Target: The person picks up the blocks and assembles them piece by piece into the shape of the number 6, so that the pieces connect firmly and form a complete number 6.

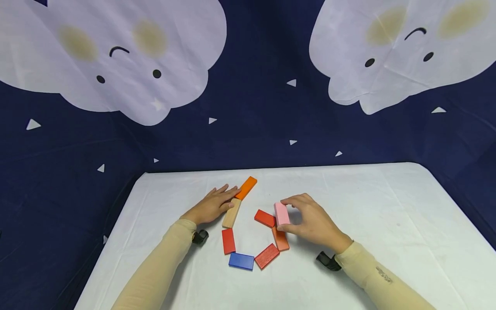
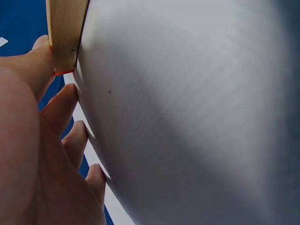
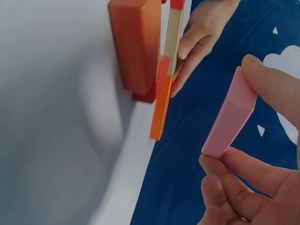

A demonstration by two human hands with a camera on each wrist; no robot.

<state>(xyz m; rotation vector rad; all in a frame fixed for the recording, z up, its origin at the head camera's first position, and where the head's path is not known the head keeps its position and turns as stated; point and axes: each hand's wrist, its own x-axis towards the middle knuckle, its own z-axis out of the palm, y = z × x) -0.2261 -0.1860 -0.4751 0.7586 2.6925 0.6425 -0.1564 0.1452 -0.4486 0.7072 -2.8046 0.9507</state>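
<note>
A pink block [image 1: 282,214] is pinched between the thumb and fingers of my right hand [image 1: 315,224]. In the right wrist view the pink block [image 3: 230,115] is off the table, tilted. Below it in the head view, an orange-red block [image 1: 280,239] is partly covered by the hand. My left hand [image 1: 213,204] lies with fingers extended by the natural wood block [image 1: 231,213] and the orange block [image 1: 246,187]. Its thumb touches the wood block. From the left wrist, the wood block [image 2: 66,33] shows beside the thumb.
Curving round from the wood block are a red block [image 1: 228,241], a blue block [image 1: 241,261] and another red block [image 1: 267,256]. One more red block [image 1: 265,218] lies left of the pink one. A white table [image 1: 356,193] stands before a dark blue cloth [image 1: 255,129].
</note>
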